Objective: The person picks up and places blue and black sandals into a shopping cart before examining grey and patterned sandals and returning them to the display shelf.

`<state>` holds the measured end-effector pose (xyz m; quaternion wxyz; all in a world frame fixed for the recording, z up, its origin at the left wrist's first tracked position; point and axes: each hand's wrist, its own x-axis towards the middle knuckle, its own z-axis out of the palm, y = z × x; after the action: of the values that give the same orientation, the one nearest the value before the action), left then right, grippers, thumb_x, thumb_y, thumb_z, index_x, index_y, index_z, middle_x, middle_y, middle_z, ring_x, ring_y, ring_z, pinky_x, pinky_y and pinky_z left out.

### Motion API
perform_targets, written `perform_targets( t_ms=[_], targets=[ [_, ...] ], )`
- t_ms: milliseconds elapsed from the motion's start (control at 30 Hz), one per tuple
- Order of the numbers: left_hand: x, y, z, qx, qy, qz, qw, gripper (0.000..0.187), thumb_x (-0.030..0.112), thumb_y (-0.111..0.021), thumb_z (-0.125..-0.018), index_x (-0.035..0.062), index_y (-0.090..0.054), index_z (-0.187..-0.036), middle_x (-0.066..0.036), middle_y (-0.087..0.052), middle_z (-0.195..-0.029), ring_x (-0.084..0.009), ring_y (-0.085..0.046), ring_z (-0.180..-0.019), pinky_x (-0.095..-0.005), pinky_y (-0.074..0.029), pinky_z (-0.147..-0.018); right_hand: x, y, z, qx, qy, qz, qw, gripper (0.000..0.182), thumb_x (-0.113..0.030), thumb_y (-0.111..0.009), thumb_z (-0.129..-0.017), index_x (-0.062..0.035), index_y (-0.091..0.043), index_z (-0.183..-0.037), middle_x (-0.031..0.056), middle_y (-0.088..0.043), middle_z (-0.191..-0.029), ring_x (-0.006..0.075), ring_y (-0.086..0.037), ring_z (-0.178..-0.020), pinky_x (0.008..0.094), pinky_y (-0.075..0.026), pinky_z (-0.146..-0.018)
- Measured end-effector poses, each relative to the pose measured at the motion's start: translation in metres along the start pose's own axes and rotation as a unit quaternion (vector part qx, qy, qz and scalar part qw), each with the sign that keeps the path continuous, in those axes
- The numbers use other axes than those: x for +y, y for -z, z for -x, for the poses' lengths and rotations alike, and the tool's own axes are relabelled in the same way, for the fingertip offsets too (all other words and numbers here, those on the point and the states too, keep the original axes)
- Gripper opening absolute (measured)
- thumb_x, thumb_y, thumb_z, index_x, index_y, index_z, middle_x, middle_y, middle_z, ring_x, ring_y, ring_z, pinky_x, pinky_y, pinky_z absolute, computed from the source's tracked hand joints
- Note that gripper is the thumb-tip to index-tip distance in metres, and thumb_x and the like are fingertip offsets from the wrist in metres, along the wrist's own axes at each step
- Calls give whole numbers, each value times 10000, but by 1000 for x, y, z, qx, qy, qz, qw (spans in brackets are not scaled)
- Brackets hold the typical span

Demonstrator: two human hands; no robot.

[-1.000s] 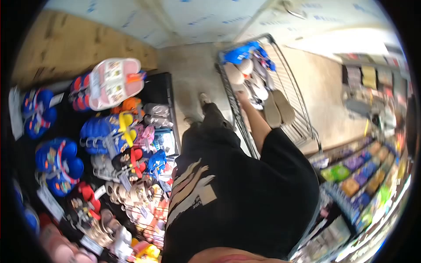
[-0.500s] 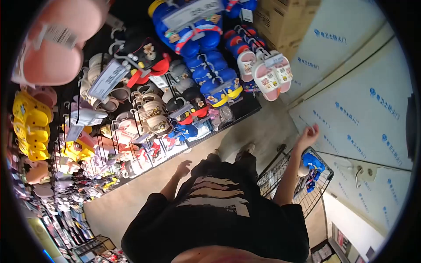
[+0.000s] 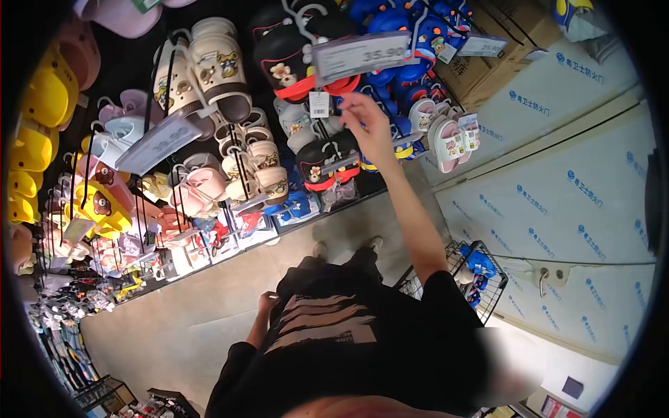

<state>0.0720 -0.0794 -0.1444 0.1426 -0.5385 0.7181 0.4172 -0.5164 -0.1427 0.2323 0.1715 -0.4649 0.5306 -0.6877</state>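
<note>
Right hand [image 3: 368,120] is way up at the rack, fingers loosely apart and holding nothing, just under the price sign [image 3: 360,56]. The black-and-red slippers [image 3: 300,66] hang up and to its left, toes pointing down. Left hand [image 3: 267,304] sits low by the hip, far from the rack; can't tell its grip.

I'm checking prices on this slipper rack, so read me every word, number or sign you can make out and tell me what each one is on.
"35.90": on the price sign hanging beside the raised right hand.
Second price sign, lower left on the rack: digits too blurred to read.
Small white tag under the black slippers: print too small.
Blue repeated print on the white wall sheeting: non-Latin characters, too small to read surely.
Print on the black shirt: unreadable.
</note>
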Motion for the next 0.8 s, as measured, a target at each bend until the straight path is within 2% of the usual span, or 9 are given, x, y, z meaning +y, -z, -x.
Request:
perform_targets(
  t_ms=[167, 300, 367, 467, 633, 667, 700, 733, 800],
  targets=[
    [-79, -4, -4, -1, 31, 86, 996, 288, 306, -825, -710, 108, -757, -908, -81, -751, -841, -220, -724, -774, -357, -560, -714, -25, -63, -48, 5, 48, -47, 998, 518, 38, -504, -960, -35, -331, -1443, 80, -586, -990, 108, -608, -719, 234, -492, -662],
    [-86, 14, 0, 13, 47, 117, 992, 238, 264, -782, -773, 80, -744, -918, -91, -744, -856, -201, -708, -789, -357, -554, -717, -46, -82, -81, 50, 83, 50, 994, 474, -17, -524, -973, -28, -377, -1423, 63, -592, -859, 92, -580, -633, 234, -474, -574],
    [-65, 30, 6, -6, 56, 191, 980, 179, 174, -720, -848, 52, -698, -977, -88, -719, -810, -192, -697, -780, -342, -556, -672, -50, -86, -96, 75, 19, 130, 989, 418, -74, -557, -975, -19, -455, -1376, 37, -569, -720, 74, -557, -596, 237, -453, -526],
    [-69, 27, -9, 14, 91, 366, 926, 136, 54, -606, -922, 29, -621, -1055, -72, -674, -772, -186, -686, -710, -286, -544, -581, -27, -90, -110, 160, 143, 172, 961, 332, -149, -637, -948, -6, -552, -1236, 5, -550, -651, 64, -495, -498, 241, -389, -473],
    [-53, 44, -9, -3, 28, 245, 969, 162, 81, -590, -927, 22, -641, -1070, -109, -711, -858, -174, -693, -696, -261, -528, -551, -63, -91, -85, 301, 121, 127, 937, 231, -185, -734, -884, 30, -650, -869, 19, -586, -599, 62, -520, -523, 272, -390, -485],
    [-75, 34, -23, -22, 8, 226, 974, 193, 105, -581, -935, 22, -630, -1103, -123, -710, -902, -180, -698, -739, -260, -532, -573, -72, -93, -83, 354, 256, 150, 887, 373, -252, -751, -868, 25, -626, -652, 48, -579, -536, 74, -509, -491, 304, -369, -446],
    [-95, 25, -38, -40, -13, 207, 978, 226, 129, -572, -944, 21, -619, -1136, -137, -709, -945, -185, -702, -782, -259, -535, -596, -99, -93, -60, 327, 98, 196, 919, 463, -320, -752, -851, 17, -602, -572, 73, -545, -469, 95, -482, -450, 342, -351, -418],
    [-111, 25, -49, -62, -46, 162, 984, 229, 131, -572, -944, 22, -617, -1139, -137, -709, -948, -186, -702, -785, -261, -536, -599, -83, -83, -60, 310, 24, 265, 913, 275, -258, -726, -749, 2, -667, -678, 193, -635, -622, 333, -651, -601, 422, -476, -540],
    [-113, 41, -67, -115, -80, 89, 986, 234, 134, -571, -944, 22, -613, -1145, -138, -707, -954, -187, -701, -792, -264, -536, -604, -94, -84, -53, 362, 36, 308, 879, 280, -299, -727, -682, -25, -682, -649, 203, -635, -641, 369, -641, -605, 463, -492, -558]
  ],
)
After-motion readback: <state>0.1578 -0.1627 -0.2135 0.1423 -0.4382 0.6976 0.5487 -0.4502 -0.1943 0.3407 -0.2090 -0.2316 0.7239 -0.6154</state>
